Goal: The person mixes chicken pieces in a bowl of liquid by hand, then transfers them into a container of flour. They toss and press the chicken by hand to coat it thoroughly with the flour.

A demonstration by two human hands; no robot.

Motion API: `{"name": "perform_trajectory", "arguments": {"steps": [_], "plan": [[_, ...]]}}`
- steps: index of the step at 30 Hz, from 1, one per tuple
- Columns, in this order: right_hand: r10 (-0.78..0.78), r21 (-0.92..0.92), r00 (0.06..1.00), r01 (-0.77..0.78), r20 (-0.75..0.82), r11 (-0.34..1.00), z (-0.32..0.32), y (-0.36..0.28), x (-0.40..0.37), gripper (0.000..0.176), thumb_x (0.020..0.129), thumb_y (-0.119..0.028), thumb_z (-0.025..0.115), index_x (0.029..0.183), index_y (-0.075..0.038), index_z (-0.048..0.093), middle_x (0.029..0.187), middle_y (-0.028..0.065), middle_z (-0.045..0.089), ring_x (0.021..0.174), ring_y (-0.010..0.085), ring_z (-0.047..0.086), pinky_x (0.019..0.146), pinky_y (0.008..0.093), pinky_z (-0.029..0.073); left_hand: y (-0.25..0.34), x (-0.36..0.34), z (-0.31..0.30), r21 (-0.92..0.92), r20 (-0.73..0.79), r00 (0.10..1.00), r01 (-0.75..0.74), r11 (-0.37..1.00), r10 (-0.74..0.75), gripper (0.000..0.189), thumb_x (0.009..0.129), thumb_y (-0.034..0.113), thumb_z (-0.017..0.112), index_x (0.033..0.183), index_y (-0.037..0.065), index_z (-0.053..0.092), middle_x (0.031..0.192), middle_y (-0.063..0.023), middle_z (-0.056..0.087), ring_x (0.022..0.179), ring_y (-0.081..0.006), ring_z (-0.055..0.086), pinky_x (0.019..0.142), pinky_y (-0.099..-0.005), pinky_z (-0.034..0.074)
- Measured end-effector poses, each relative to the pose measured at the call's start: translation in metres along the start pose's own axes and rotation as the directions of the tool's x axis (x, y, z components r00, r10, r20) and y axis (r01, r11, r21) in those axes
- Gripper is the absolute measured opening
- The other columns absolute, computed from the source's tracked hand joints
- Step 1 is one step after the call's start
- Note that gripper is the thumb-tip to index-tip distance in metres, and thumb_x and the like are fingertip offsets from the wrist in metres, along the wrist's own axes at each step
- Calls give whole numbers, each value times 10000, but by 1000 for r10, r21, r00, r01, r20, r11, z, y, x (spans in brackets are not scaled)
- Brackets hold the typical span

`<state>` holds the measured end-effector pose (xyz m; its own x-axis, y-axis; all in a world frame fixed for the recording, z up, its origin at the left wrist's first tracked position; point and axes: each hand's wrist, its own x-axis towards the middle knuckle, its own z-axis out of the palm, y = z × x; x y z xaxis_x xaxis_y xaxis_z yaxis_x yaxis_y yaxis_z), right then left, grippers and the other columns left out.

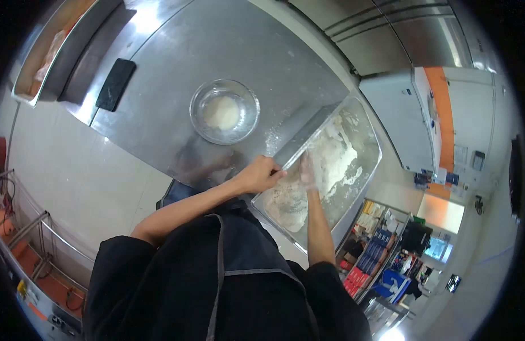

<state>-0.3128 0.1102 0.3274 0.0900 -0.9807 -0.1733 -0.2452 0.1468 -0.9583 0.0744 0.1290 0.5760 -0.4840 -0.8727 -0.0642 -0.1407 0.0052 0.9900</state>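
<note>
head view shows me 2 bare hands at work over a steel tray [359,193] that sits on the right side of the steel desk [217,45], partly over its edge. the left hand [262,173] is curled into a fist and closed on the tray's near rim. the right hand [307,170] is inside the tray with fingers stretched out flat, dusted white and pressed into the flour [331,159] heaped there. that hand is a bit blurred, so i cannot tell if it pinches anything.

just beyond the left hand, apart from the tray, stands a glass bowl [197,113] with a pale lump of dough [221,112] in its middle. farther left on the desk lies a flat black phone-like slab [116,84], and another long tray [46,51] rests at the far left corner. loose flour specks the desk between bowl and tray.
</note>
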Motion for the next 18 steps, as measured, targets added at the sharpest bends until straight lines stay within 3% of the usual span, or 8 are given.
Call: {"name": "perform_trajectory", "arguments": {"steps": [2,3,4,5,8,12,16,18], "plan": [[485,-741,854,-449,-191,499,74,-221,-46,397,970,-124,479,1352,-15,478,1080,163,630,974,247,604,852,383,495,-5,-2,2,5,37,999,8,1000,-8,301,918,194,610,792,-78,635,629,-258,522,494,-336,449,553,-427,416],[485,-744,854,-446,-187,498,63,-214,-53,397,970,-124,479,1352,-15,478,1080,163,630,974,247,604,852,383,495,-12,0,6,3,3,999,-48,999,48,314,919,197,612,774,-81,625,623,-258,512,486,-331,439,545,-430,410],[248,-996,965,-93,-88,7,37,-196,-56,405,967,-166,499,1342,-15,484,1023,180,631,927,272,609,820,390,491,-16,1,9,0,-29,994,-102,995,102,328,921,200,614,755,-83,614,616,-257,502,479,-327,429,536,-432,404],[113,-813,983,184,145,-552,9,-168,-64,417,963,-209,519,1332,-16,490,966,197,631,879,297,614,787,398,488,-15,1,9,-7,-20,995,-94,996,94,328,921,200,614,755,-83,614,616,-257,502,479,-327,429,536,-432,404],[71,-933,964,-267,-257,242,-79,-5,-65,459,961,-293,538,1331,-25,494,996,193,639,869,326,617,749,420,476,-3,-1,6,-42,28,1000,3,999,-1,346,925,207,618,738,-84,608,617,-262,490,475,-325,413,528,-436,396],[22,-808,962,-241,-272,537,55,-165,-69,400,956,-293,523,1250,-23,550,961,210,637,855,356,621,739,442,474,-4,3,3,-19,12,999,-33,999,33,309,916,190,615,764,-79,636,626,-284,502,489,-362,454,537,-436,413],[119,-752,988,-150,-96,641,90,-191,-95,383,962,-312,522,1203,-19,575,974,217,637,846,353,628,705,439,482,-2,2,3,-25,32,999,23,999,-23,326,924,212,619,781,-81,635,643,-267,518,496,-328,434,548,-434,412],[-427,-918,844,390,325,72,71,-126,-112,307,953,-238,522,1168,-33,597,916,192,648,792,312,642,628,425,492,-10,2,6,-21,28,999,-25,999,26,323,923,212,618,785,-79,639,648,-269,527,497,-329,439,553,-432,418]]}}
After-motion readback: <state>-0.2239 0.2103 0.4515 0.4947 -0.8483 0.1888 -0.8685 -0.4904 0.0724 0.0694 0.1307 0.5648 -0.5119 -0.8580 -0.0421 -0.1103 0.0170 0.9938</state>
